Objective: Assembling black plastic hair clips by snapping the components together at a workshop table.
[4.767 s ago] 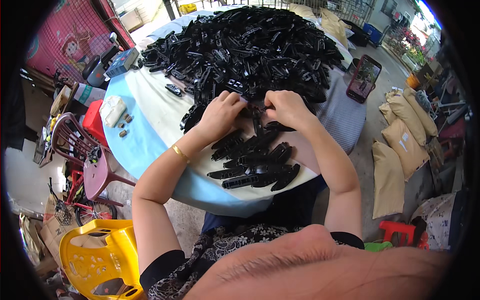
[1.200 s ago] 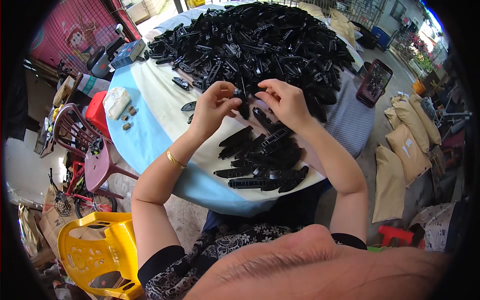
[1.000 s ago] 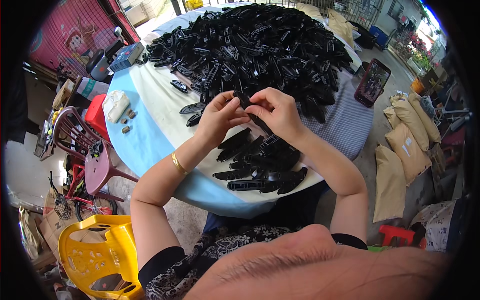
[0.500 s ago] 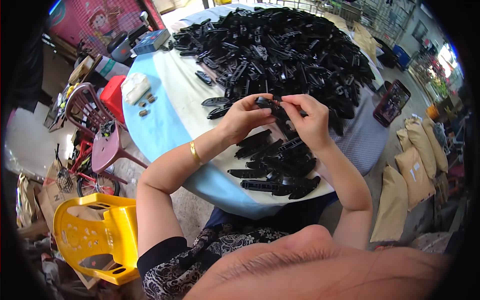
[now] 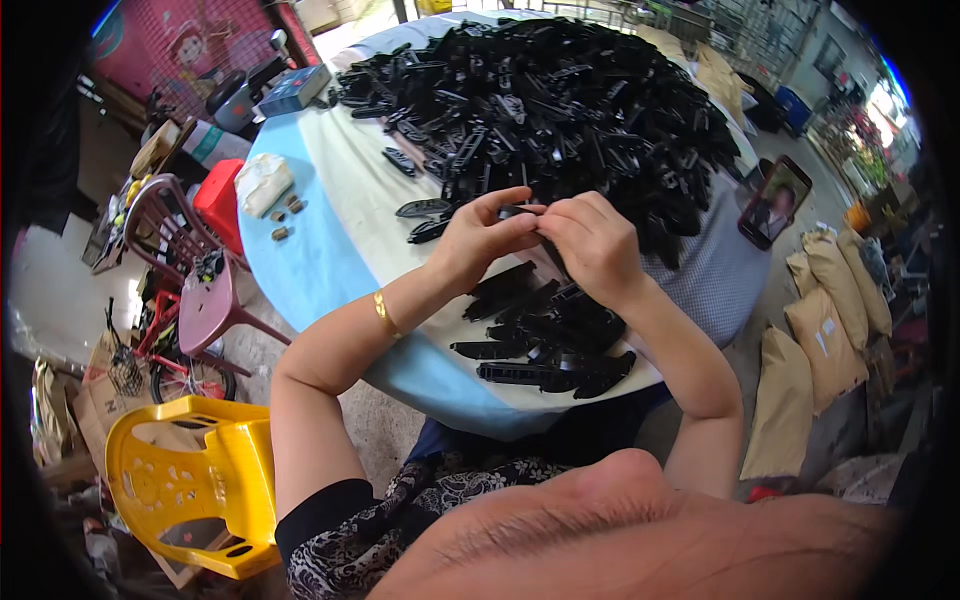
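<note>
A round desk (image 5: 330,270) stands before the person. A big heap of plastic parts (image 5: 560,110) covers its far half. A smaller pile of parts (image 5: 545,335) lies on its near edge, right in front of the person. Between heap and pile, the left hand (image 5: 480,240) and right hand (image 5: 590,245) meet above the desk, touching at the fingertips around a small part (image 5: 522,211). A phone (image 5: 772,200) lies on the desk's right edge. Sacks (image 5: 825,340) stand on the floor to the right. A chair (image 5: 190,480) stands near left, below the desk.
</note>
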